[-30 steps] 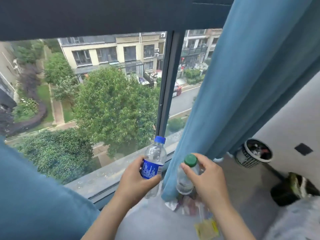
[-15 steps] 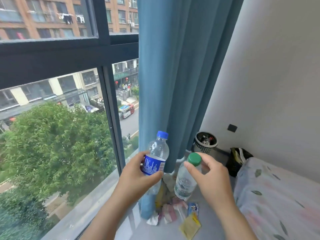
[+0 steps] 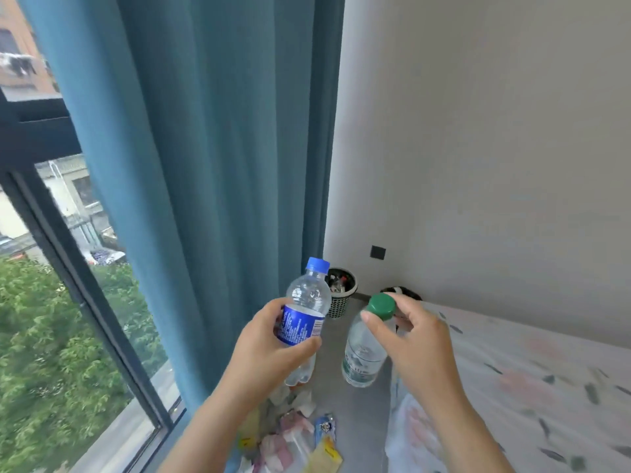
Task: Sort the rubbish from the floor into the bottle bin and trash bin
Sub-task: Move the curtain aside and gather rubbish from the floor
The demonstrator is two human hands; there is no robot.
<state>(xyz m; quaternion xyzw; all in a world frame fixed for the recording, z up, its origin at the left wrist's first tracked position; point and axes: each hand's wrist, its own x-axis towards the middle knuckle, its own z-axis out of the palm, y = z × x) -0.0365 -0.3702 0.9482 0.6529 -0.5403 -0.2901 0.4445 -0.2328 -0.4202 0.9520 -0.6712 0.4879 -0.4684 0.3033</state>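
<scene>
Bedroom in an upper-floor home. A bed with a flowered sheet sits by a wall. A teal curtain hangs beside a dark-framed window looking down on treetops. A mesh bin stands in the corner.

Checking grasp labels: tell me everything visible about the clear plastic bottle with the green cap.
The clear plastic bottle with the green cap is see-through and looks empty. Its round green screw cap is on; a pale label with green print wraps the lower body. It hangs tilted, cap up and to the right, above the grey floor. The right hand pinches it at the cap and neck, thumb on the near side; nothing else appears to touch it.
</scene>
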